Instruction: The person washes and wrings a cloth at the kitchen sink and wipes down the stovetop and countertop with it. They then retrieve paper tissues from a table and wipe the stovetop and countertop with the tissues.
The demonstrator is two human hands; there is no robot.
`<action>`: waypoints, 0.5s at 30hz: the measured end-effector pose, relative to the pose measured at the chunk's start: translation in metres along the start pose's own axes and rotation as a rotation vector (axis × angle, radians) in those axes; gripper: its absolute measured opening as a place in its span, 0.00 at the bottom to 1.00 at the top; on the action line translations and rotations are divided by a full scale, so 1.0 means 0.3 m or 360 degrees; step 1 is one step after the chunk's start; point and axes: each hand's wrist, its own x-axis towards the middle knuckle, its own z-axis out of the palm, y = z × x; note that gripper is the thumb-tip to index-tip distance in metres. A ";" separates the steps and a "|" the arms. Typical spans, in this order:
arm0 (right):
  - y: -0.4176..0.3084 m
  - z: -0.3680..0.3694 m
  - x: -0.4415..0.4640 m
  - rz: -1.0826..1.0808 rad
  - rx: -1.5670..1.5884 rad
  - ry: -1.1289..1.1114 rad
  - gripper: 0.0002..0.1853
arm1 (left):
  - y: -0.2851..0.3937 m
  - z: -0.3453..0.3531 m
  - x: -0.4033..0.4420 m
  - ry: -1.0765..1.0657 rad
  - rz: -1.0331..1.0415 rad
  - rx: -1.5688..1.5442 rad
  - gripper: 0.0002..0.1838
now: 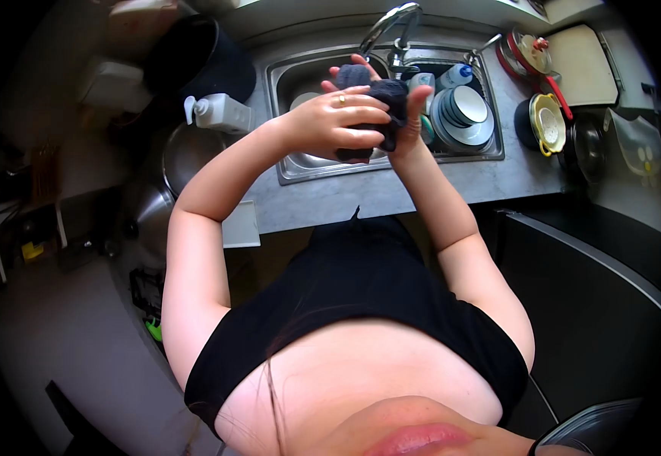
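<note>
A dark grey cloth [388, 95] is bunched between my two hands, above the sink [289, 171]. My left hand [338, 121], with a ring on one finger, lies over the cloth with its fingers curved against it. On the other side, my right hand [410, 121] presses the cloth from behind, its thumb pointing up and some fingertips showing past the top of the cloth. The curved metal faucet [391, 23] stands just behind the hands. Part of the cloth is hidden by my fingers.
Stacked plates and bowls [466, 114] and bottles [454, 76] fill the right basin. A white pump bottle [224, 112] and a black bin [213, 64] stand left of the sink. At right are a red-handled pan [558, 95], a yellow strainer [549, 125] and a cutting board [583, 64].
</note>
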 end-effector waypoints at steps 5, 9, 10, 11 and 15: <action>-0.003 0.086 0.047 -0.0098 0.0168 0.0386 0.27 | 0.035 0.036 0.037 0.0699 -0.0279 0.0062 0.22; 0.008 0.173 0.123 -0.0663 -0.0082 0.0669 0.25 | 0.044 0.145 0.104 0.1773 -0.0790 -0.0495 0.16; 0.020 0.172 0.147 -0.0851 -0.0209 0.0657 0.26 | 0.042 0.157 0.141 0.2148 -0.0919 -0.0824 0.12; 0.029 0.157 0.172 -0.1095 -0.0457 0.0634 0.20 | 0.039 0.138 0.168 0.2415 -0.1030 -0.1242 0.11; -0.039 0.153 0.199 -0.1789 -0.2196 0.0266 0.12 | -0.045 0.073 0.148 0.2642 -0.1403 -0.2443 0.05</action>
